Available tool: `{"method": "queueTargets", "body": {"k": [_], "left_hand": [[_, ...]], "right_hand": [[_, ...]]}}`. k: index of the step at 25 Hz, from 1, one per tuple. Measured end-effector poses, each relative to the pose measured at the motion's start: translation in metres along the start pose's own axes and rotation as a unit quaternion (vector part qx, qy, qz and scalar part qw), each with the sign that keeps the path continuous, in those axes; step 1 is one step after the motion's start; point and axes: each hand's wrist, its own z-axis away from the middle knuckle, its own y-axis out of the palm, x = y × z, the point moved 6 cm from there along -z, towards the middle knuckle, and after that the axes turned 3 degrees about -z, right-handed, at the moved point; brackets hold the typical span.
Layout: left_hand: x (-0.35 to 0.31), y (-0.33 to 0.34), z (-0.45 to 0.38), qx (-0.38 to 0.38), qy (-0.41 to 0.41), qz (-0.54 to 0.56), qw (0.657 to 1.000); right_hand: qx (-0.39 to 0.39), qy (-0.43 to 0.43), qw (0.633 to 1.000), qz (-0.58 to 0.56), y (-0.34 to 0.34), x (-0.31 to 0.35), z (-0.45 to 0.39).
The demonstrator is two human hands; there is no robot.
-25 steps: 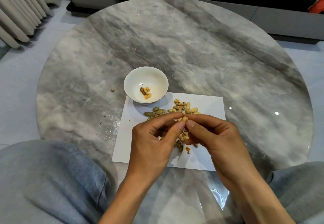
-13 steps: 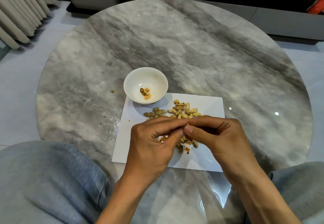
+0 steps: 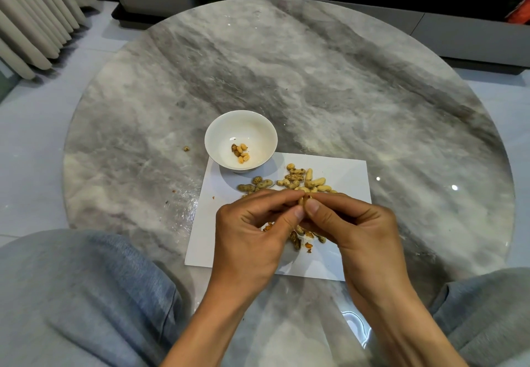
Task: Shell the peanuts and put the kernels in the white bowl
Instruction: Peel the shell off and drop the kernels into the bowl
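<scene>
Peanut (image 3: 301,200) in its shell sits pinched between both hands, right where the thumbs meet: the left hand (image 3: 252,237) grips it from nine o'clock, the right hand (image 3: 355,231) from three o'clock, fingers of each curled round it. At twelve o'clock from the hands, just beyond the fingertips, lies the pile of unshelled peanuts (image 3: 298,181) on a white paper sheet (image 3: 347,174). Broken shells (image 3: 301,239) lie on the sheet under the hands. At eleven o'clock stands the white bowl (image 3: 241,140), touching the sheet's far left corner, with a few kernels (image 3: 241,151) inside. All rests on a round grey marble table (image 3: 315,79). Grey-trousered knees (image 3: 71,295) flank the near edge; pale curtains (image 3: 37,8) hang at ten o'clock over a light tiled floor (image 3: 28,137)
</scene>
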Motion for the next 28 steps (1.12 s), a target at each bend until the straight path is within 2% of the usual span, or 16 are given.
{"method": "queueTargets", "body": {"k": [4, 11, 15, 18, 20, 24, 26, 28], "left_hand": [[0.006, 0.000, 0.000, -0.009, -0.075, 0.071, 0.995], [0.014, 0.005, 0.003, -0.027, -0.156, 0.117, 0.980], [0.024, 0.008, 0.007, -0.048, -0.228, 0.144, 0.962], [0.033, 0.013, 0.012, -0.049, -0.291, 0.221, 0.929], [0.035, 0.016, 0.015, -0.053, -0.326, 0.273, 0.904], [0.034, 0.021, 0.017, -0.045, -0.366, 0.365, 0.855], [0.034, 0.023, 0.018, -0.041, -0.381, 0.391, 0.837], [0.035, 0.024, 0.019, -0.035, -0.390, 0.395, 0.831]], "right_hand": [[0.009, 0.026, 0.999, -0.035, 0.002, -0.002, -0.002], [0.003, 0.046, 0.998, -0.052, 0.003, -0.009, -0.004], [0.007, 0.032, 0.999, -0.023, 0.006, -0.012, -0.006], [0.010, -0.057, 0.994, 0.091, 0.008, -0.008, -0.005], [0.013, -0.136, 0.976, 0.171, 0.011, -0.003, -0.002], [0.022, -0.281, 0.900, 0.333, 0.020, 0.003, 0.007], [0.027, -0.318, 0.872, 0.371, 0.023, 0.005, 0.010], [0.033, -0.320, 0.872, 0.370, 0.024, 0.004, 0.009]]}}
